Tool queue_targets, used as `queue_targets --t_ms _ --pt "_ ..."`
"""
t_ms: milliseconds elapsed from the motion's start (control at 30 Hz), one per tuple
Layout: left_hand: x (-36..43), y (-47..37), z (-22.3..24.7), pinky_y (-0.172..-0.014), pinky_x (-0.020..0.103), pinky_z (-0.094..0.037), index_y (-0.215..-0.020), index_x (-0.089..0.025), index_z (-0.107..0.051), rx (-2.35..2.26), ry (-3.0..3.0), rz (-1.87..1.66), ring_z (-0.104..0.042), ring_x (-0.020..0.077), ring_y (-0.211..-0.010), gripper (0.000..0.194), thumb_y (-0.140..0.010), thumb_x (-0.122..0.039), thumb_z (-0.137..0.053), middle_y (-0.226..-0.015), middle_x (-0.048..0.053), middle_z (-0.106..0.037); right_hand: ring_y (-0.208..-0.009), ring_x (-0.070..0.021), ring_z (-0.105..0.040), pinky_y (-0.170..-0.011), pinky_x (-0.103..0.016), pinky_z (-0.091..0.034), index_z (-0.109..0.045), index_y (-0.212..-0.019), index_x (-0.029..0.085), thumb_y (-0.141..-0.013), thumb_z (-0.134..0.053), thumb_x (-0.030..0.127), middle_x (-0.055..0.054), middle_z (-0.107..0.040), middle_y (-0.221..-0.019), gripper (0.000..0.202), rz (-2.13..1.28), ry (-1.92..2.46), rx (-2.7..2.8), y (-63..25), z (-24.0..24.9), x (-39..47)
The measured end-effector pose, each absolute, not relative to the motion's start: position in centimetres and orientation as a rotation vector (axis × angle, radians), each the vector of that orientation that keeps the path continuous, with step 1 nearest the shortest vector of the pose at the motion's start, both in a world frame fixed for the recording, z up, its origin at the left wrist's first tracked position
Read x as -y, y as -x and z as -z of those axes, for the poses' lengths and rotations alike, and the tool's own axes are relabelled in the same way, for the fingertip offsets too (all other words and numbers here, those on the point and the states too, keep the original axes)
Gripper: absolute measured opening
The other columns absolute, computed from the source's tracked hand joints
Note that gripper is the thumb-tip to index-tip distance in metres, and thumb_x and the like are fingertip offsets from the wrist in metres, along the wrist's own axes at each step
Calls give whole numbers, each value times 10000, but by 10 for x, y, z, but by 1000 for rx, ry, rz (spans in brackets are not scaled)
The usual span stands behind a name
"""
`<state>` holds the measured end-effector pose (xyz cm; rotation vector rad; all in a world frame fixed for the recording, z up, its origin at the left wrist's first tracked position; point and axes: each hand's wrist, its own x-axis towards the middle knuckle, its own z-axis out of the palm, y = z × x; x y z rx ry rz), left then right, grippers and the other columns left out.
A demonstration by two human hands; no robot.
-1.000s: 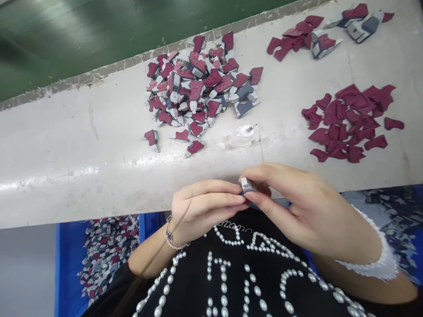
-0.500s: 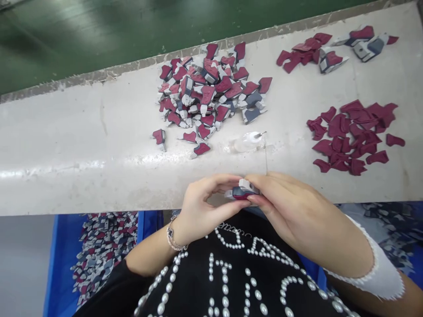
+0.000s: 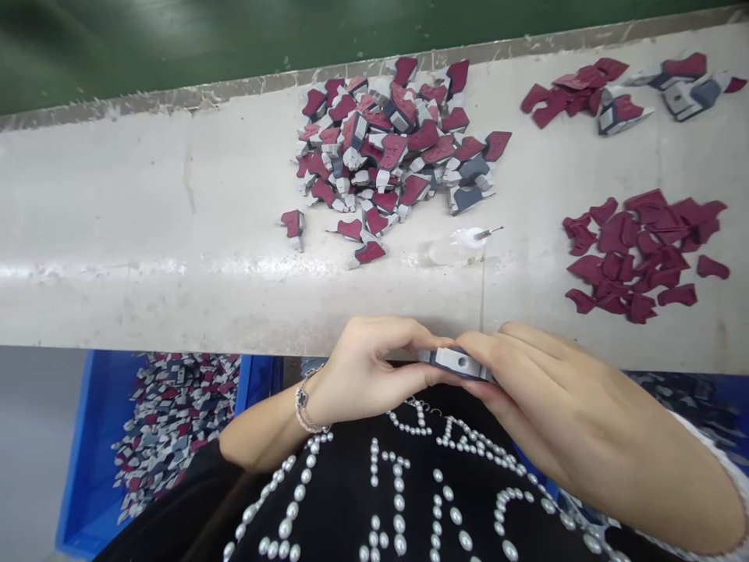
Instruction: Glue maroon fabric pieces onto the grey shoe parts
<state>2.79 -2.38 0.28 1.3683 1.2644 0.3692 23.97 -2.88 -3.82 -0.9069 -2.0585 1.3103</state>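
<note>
Near the table's front edge, a small grey and dark blue plastic part (image 3: 459, 361) is pinched between both hands, its grey face with a round hole turned up. My left hand (image 3: 374, 371) grips its left end between thumb and fingers. The right end is held by my right hand (image 3: 544, 398), fingers closed. A heap of maroon, grey and blue parts (image 3: 386, 148) lies beyond them on the table. A clear bottle with a thin metal tip (image 3: 459, 247) rests on its side between heap and hands.
Loose maroon pieces (image 3: 649, 250) lie at the right of the white table (image 3: 117, 234). Farther back are more maroon pieces (image 3: 570, 90) and several larger assembled parts (image 3: 690, 94). Below the front edge, a blue bin (image 3: 76, 476) holds many parts; dark pieces show at lower right.
The part has turned in the fingers: its grey holed face now shows, and the maroon side is out of sight. The table's contents sit farther right in view, and both hands are slightly lower.
</note>
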Motion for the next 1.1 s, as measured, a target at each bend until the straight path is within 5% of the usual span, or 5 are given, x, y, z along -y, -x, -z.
queue_targets --t_ms 300,700,967,1100 --pt "25 -28 -3 -722 155 -582 -834 -114 -711 -1291 -828 -330 -708 109 -777 166 -774 -197 -842 -831 30 -735 -649 -144 -482 -596 -282 -380 -538 -1031 148 -1080 -363 209 -8 -516 -748 192 -1390 866 2060 -244 41 26" --pt "30 -30 -12 -780 181 -598 -966 -105 -670 -1281 -1167 -361 -715 111 -817 163 -861 -191 -761 -924 40 -736 -859 -91 -613 -743 -202 -489 -492 -1307 230 -1056 -444 235 -7 -623 -1006 255 -1590 975 1920 -248 40 34" --pt "39 -31 -4 -738 160 -588 -983 -109 -667 -1380 -1340 -435 -708 102 -781 154 -853 -154 -735 -900 40 -736 -772 -119 -595 -682 -246 -468 -497 -1285 234 -1039 -429 166 3 -600 -893 264 -1517 983 1961 -244 47 34" --pt "34 -27 -4 -677 182 -554 -958 -125 -652 -1283 -1132 -216 -674 105 -730 214 -856 -280 -759 -847 28 -715 -800 -142 -611 -670 -263 -469 -554 -1154 235 -1047 -488 253 2 -608 -888 127 -1659 967 1973 -247 50 33"
